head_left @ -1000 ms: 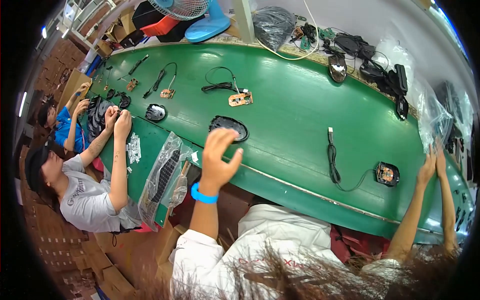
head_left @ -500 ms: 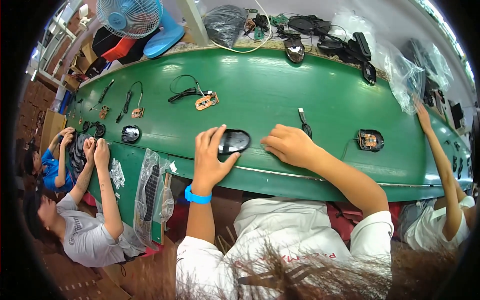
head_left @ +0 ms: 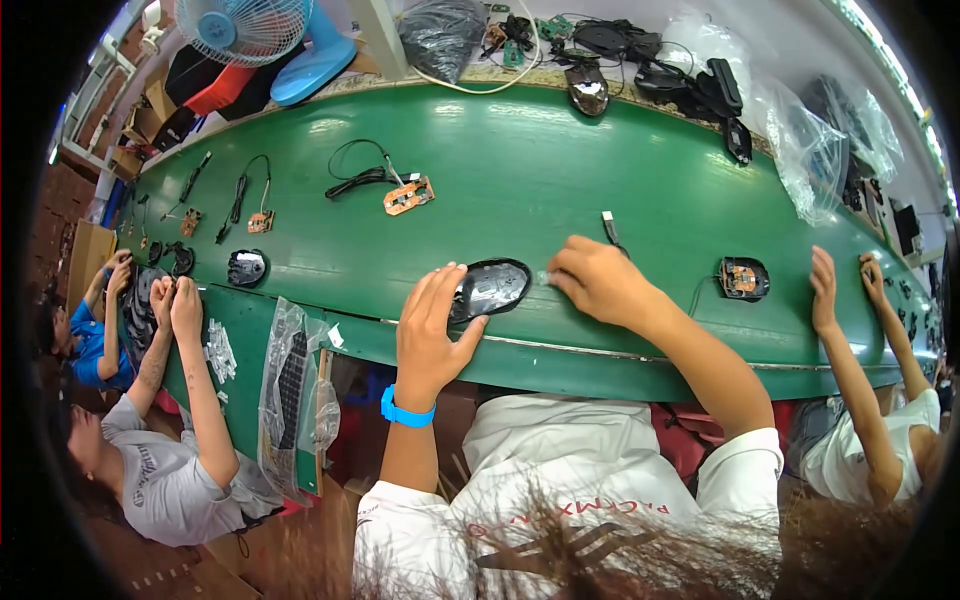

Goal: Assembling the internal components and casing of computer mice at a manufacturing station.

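Observation:
My left hand (head_left: 436,322) grips a black computer mouse shell (head_left: 500,286) by its left end, thumb along the near side and fingers over the far side. The shell rests on or just over the green work surface, and its paler inner face shows. Right of it, my right hand (head_left: 602,284) is closed in a pinch on a small clear piece (head_left: 544,277), too small to name. Beyond my right hand lies a cable with a USB plug (head_left: 609,226). Farther right sits a mouse base with an orange circuit board (head_left: 744,277).
Orange circuit boards with black cables (head_left: 408,195) lie at the upper left, near another black mouse part (head_left: 247,267). Loose mice and cables (head_left: 587,90) line the far ledge beside a blue fan (head_left: 238,30). Co-workers' hands (head_left: 823,290) work at both sides.
The mouse shell has shifted right with my left hand and now shows more of its inner face. My right hand stays beside it. The right-hand co-worker's arm has drawn back from the plastic bag.

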{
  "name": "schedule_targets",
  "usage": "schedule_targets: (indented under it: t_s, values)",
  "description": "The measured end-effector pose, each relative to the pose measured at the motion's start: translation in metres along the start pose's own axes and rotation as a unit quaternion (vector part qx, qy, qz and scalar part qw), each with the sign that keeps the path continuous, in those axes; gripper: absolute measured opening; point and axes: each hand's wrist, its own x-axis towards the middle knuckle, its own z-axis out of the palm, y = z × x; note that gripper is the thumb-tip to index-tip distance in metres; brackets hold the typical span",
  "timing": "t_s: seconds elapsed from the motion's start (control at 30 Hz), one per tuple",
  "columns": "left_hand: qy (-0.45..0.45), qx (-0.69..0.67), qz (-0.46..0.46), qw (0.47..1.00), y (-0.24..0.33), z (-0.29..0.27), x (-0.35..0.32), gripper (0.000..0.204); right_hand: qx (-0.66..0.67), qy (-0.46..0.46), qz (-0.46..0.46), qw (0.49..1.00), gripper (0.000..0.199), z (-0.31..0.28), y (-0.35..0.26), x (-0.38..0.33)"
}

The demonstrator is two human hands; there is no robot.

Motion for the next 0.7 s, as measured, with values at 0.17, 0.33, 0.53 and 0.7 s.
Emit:
schedule_targets:
  t_s: [0.17,0.33,0.53,0.7]
  values:
    - [0.000,-0.031,-0.047,0.998,0.004,-0.004,-0.001,0.073,0.068,0.018,-0.021,0.997,0.014,0.010,-0.023,0.024]
    - [-0.005,-0.022,-0.042,0.999,0.002,-0.004,-0.002,0.075,0.038,-0.043,-0.027,0.998,0.014,0.029,-0.033,0.049]
    - [-0.013,-0.029,-0.026,0.999,0.003,-0.006,-0.002,0.071,0.019,-0.067,-0.012,0.997,0.015,0.039,-0.035,0.049]
    - [-0.022,-0.013,-0.017,1.000,0.004,-0.010,-0.002,0.059,0.027,0.009,-0.023,0.999,0.013,0.025,-0.037,0.034]
